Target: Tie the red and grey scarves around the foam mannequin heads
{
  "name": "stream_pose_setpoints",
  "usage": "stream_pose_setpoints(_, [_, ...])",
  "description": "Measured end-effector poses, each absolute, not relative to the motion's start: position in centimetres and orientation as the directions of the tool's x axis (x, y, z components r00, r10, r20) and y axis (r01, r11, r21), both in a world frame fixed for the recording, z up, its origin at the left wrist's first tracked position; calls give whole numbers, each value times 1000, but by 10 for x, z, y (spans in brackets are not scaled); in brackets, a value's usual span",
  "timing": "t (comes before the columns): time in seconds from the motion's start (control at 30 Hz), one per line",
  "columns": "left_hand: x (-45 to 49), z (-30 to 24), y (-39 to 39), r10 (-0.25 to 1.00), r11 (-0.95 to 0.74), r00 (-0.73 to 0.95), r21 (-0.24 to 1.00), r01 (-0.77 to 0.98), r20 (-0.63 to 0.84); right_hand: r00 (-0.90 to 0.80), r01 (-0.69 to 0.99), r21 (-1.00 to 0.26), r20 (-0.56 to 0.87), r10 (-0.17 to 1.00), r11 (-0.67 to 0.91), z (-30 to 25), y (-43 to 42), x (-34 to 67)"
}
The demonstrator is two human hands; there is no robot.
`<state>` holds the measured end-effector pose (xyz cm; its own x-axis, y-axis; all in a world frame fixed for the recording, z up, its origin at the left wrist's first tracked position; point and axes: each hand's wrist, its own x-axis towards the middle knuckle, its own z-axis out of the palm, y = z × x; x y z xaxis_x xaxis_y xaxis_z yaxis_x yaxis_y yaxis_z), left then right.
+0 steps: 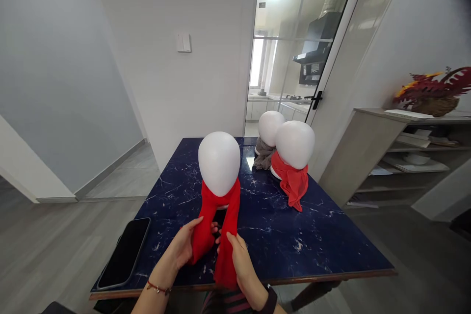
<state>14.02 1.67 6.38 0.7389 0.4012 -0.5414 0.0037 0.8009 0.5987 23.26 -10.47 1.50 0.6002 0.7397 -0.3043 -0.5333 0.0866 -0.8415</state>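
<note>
A white, faceless mannequin head (219, 163) stands upright on the table straight in front of me. Around its neck hangs a bright red scarf (231, 216), both ends falling toward me. My left hand (185, 244) is closed around the end on the left, thumb on top. The other end is in my right hand (239, 252), gripped with the thumb over the cloth, and its tip reaches the table's front edge. Parts of my fingers are hidden behind the fabric.
Two more mannequin heads stand at the back right: one with a coral-red scarf (294, 179), one with a grey scarf (265, 154). A phone (124, 253) lies at the left edge of the dark blue marbled table (312, 240). A shelf unit (405, 157) stands right.
</note>
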Motion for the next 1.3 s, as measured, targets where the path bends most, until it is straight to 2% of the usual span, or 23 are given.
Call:
stream_pose_setpoints(0.1, [138,71,12,368,842,829,529,-104,-422,646,-396,-913,-201,736,98,15,-98,234])
stream_pose_setpoints(0.2, [143,74,6,440,800,791,586,-129,-426,664,-197,-977,-69,744,86,17,-94,236])
stream_pose_setpoints(0.3, [152,75,5,431,779,766,625,-48,-478,652,-45,-999,-22,758,10,17,-90,237])
stream_pose_setpoints(0.4, [162,74,5,356,788,791,615,32,-497,567,-53,-999,-38,823,-9,15,-90,239])
stream_pose_setpoints(0.5, [169,68,1,481,711,769,700,-62,-420,564,-11,-999,-31,825,-30,17,-99,243])
stream_pose_setpoints(0.6, [172,58,-9,659,569,690,799,-195,-301,709,62,-998,47,704,5,21,-114,247])
stream_pose_setpoints(0.67, [174,53,-16,704,522,661,821,-231,-262,747,59,-995,95,658,77,25,-121,246])
stream_pose_setpoints(0.77, [178,54,-26,663,535,702,820,-201,-260,689,-13,-987,106,717,158,26,-117,240])
stream_pose_setpoints(0.87, [181,61,-30,626,561,728,810,-172,-279,637,-173,-973,8,771,153,24,-106,237])
stream_pose_setpoints(0.93, [181,65,-27,654,534,713,822,-199,-252,627,-237,-960,-32,779,151,23,-101,240])
stream_pose_setpoints(1.17, [168,70,-11,690,412,697,898,-155,-196,685,-163,-967,33,728,197,33,-117,265])
stream_pose_setpoints(1.3, [168,67,-7,728,369,651,923,-110,-213,676,-283,-932,-25,736,229,36,-117,268])
